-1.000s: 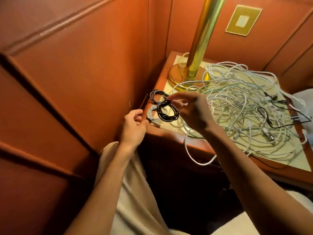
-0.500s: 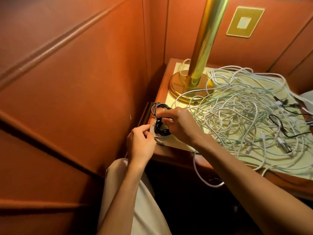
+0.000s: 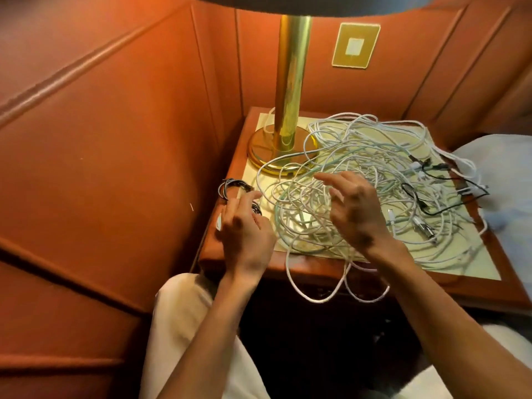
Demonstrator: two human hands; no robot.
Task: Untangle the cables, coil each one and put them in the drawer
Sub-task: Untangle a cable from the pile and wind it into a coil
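Note:
A big tangle of white cables covers most of the nightstand top, with a thin black cable wound through its right side. Two loops of white cable hang over the front edge. Coiled black cables lie at the top's left edge. My left hand hovers over that corner, fingers loosely bent, partly hiding one coil; it holds nothing. My right hand floats above the tangle with fingers spread and empty. No drawer is in view.
A brass lamp stands at the back left of the top, its base touched by the cables. Padded orange walls close in on the left and behind. A white pillow lies at the right.
My right hand has let go of the coiled black cable, which now lies at the top's left corner, and has moved right over the white tangle. The left hand has lifted and opened.

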